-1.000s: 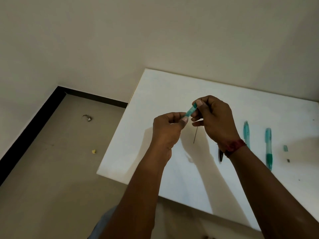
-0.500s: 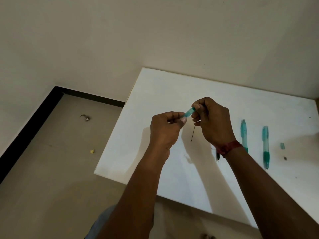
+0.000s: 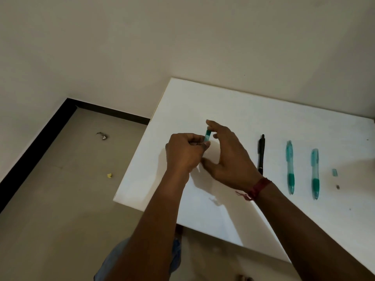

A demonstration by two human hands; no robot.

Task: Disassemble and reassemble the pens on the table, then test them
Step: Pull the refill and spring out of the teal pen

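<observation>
Above the counter the left grip pinches a teal pen piece; at its three o'clock the right grip is spread open.

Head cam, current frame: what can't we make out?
Head view only:
- teal pen piece: lower end buried in the left hand.
- black pen: near end hidden behind the wrist of the right hand.
- small teal part and dark speck on the table: too small to identify.
</observation>
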